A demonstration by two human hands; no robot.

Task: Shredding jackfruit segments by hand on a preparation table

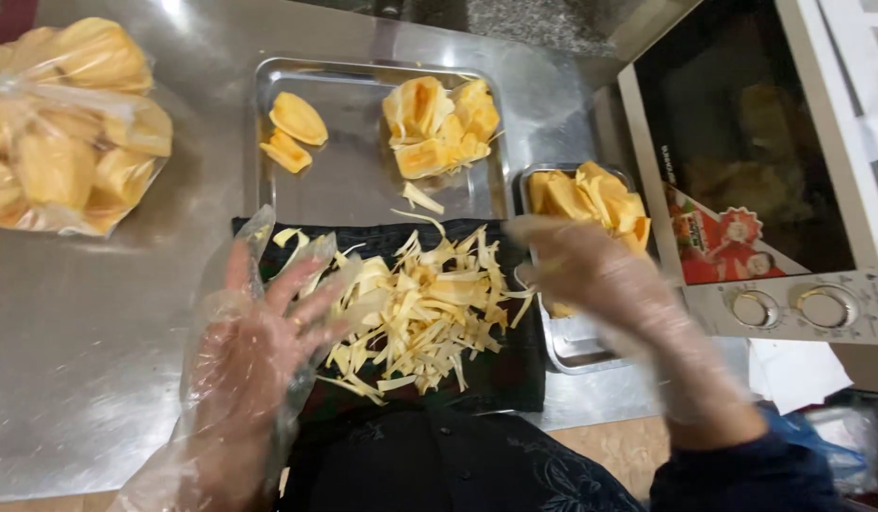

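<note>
A heap of thin pale-yellow fruit strips (422,305) lies on a dark cutting board (510,374). My left hand (259,341), in a loose clear plastic glove, is spread open at the heap's left edge, fingertips touching the strips. My right hand (591,270), also gloved and blurred, hovers at the heap's right side, over a small steel tray (576,346) holding yellow fruit pods (591,197). I see nothing held in either hand.
Behind the board sits a large steel tray (358,180) with two fruit pieces (292,133) at left and a pile of pods (441,125) at right. A clear bag of pods (64,123) lies far left. A toaster oven (771,180) stands at right.
</note>
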